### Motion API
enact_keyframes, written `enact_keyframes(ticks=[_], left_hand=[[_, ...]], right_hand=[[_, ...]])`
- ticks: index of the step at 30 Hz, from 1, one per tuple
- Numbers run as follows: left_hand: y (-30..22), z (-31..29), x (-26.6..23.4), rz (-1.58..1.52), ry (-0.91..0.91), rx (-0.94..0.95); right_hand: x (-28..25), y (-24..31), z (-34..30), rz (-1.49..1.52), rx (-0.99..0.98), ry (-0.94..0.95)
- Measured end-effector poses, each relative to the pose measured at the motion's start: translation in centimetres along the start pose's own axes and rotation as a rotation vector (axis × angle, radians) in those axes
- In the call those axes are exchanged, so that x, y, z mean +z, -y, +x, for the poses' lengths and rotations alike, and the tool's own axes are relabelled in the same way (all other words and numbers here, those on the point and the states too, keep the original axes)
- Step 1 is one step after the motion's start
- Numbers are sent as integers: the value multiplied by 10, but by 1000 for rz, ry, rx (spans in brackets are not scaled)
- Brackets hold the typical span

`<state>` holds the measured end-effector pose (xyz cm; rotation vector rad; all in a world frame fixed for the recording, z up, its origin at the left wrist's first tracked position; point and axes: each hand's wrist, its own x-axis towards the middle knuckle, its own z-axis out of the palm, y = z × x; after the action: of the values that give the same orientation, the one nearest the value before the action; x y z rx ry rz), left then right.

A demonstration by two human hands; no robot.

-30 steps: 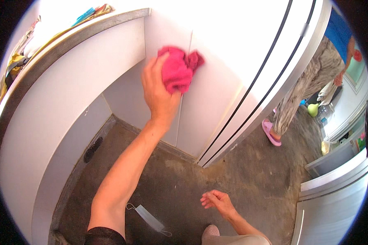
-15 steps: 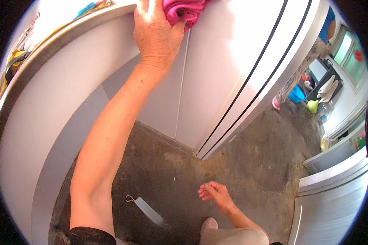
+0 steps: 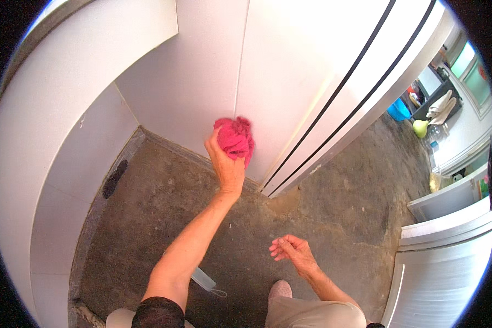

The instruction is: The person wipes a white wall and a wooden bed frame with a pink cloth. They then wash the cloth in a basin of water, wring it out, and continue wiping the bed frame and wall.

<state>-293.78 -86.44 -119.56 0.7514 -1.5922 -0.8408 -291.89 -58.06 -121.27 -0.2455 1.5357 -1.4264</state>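
A bunched pink cloth (image 3: 235, 139) is pressed against the lower part of a white panel (image 3: 194, 82), near a thin vertical seam. My left hand (image 3: 228, 170) is closed around it, with the arm stretched forward and down. My right hand (image 3: 295, 252) hangs over the dark floor near my right knee, away from the panel. Its fingers are loosely curled and a little apart, with nothing in them. Part of a pale blue face mask (image 3: 205, 280) lies on the floor, the rest hidden behind my left forearm.
Two black stripes (image 3: 333, 101) run down the panel's right side to its corner. A curved white ledge (image 3: 65, 104) rises at left. Beyond the doorway at far right are a blue basin (image 3: 399, 110), a yellow-green object (image 3: 420, 128) and a clear bottle (image 3: 436, 134). My shoe (image 3: 280, 288) stands below.
My left hand has brought the pink cloth down from the panel's top to near its foot. The view has shifted, and the left forearm now covers part of the mask. My right hand stays nearly still.
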Motion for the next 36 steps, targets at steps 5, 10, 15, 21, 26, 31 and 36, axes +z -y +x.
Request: enact_keyframes(ticks=[5, 10, 15, 21, 26, 31, 36], left_hand=[[88, -38, 13, -241, -27, -480], [63, -21, 5, -472, 39, -895], [-42, 39, -12, -477, 48, -412], [-44, 52, -8, -464, -73, -282], [11, 10, 1, -524, -92, -573], [104, -52, 17, -394, -68, -786], [137, -88, 33, -540, 19, -1181]], right_hand=[[0, -5, -3, -13, 10, 15], [-3, -8, -9, -34, 3, -2], [1, 0, -12, -39, 4, -4], [-2, 2, 0, -12, 2, 14], [-13, -6, 0, 14, 13, -7], [-14, -4, -6, 19, 16, -17], [-18, -7, -10, 1, 13, -38]])
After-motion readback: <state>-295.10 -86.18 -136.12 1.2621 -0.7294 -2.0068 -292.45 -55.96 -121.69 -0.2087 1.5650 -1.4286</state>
